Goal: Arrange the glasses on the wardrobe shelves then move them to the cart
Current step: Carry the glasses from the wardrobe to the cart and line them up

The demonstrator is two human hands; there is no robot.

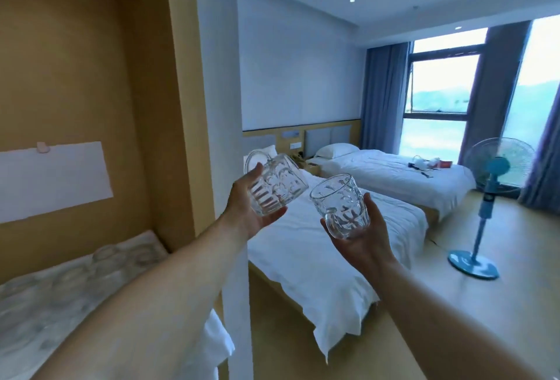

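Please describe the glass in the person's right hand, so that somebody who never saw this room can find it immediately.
Start at the near bed with white sheets. Two hands are raised before it, each holding a clear ribbed glass. The right hand cups the right glass from below; it stands almost upright with its mouth up, whereas the left glass is tipped sideways.

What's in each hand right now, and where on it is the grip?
Left hand grips a glass mug around its base; right hand cups another glass mug under its base.
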